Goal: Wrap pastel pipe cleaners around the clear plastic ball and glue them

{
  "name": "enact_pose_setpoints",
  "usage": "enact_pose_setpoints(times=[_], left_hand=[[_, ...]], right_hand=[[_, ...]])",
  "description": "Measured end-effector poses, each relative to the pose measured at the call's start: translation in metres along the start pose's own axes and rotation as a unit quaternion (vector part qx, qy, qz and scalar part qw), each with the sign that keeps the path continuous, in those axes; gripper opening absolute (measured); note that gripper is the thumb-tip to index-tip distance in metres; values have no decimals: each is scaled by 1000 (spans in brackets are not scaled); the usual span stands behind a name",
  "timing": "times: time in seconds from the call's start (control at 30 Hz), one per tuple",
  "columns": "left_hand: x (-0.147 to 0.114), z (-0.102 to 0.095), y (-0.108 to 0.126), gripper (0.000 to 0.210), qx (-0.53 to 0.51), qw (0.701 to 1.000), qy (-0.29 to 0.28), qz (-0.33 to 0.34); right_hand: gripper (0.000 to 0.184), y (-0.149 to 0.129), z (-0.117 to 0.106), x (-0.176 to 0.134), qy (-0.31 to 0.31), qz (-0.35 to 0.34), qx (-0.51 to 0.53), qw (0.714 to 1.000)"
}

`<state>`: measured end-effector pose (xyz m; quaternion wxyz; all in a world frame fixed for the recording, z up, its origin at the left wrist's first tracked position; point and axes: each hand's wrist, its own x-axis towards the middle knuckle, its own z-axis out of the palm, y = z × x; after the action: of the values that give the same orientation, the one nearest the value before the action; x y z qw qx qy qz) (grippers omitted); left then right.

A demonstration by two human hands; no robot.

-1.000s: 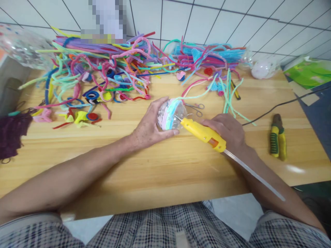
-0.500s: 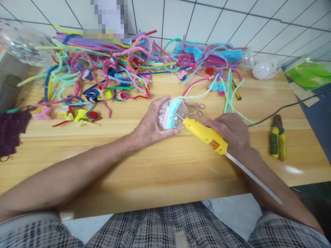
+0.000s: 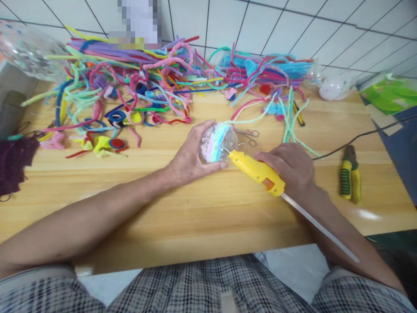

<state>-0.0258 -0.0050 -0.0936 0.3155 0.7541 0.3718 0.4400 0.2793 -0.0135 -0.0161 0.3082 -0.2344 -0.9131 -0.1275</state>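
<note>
My left hand [image 3: 195, 152] is wrapped round a clear plastic ball [image 3: 230, 140] with bands of pastel pipe cleaner [image 3: 215, 142] around its middle. From the top of the bands a loose pale green pipe cleaner [image 3: 256, 118] runs off to the right. In my right hand [image 3: 288, 163] is a yellow hot glue gun [image 3: 256, 170], a long clear glue stick [image 3: 319, 226] poking out of its back end. The metal nozzle points at the bands and is at or very near them; I cannot tell whether it touches. Small scissors [image 3: 250, 135] lie just behind the ball.
A tangled heap of coloured pipe cleaners [image 3: 130, 82] spreads along the back by the tiled wall. Green-and-yellow pliers [image 3: 349, 176] lie at the right, near a black cord [image 3: 358, 135]. Another clear ball [image 3: 335, 87] and a green packet [image 3: 391, 93] stand at the back right.
The glue gun's nozzle has shifted very slightly left and down along the bands. My left hand still holds the ball in nearly the same place.
</note>
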Motion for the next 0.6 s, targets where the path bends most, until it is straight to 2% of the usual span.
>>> enact_pose_setpoints(times=[0.33, 0.47, 0.6], left_hand=[[0, 0, -1, 109, 0, 1000, 8, -3], [0, 0, -3, 110, 6, 1000, 13, 18], [-1, 1, -6, 110, 2, 1000, 12, 28]], right_hand=[[38, -2, -1, 2, -3, 14, 7, 1000], [40, -2, -1, 2, -5, -5, 4, 1000], [40, -2, 1, 2, 10, 4, 6, 1000]])
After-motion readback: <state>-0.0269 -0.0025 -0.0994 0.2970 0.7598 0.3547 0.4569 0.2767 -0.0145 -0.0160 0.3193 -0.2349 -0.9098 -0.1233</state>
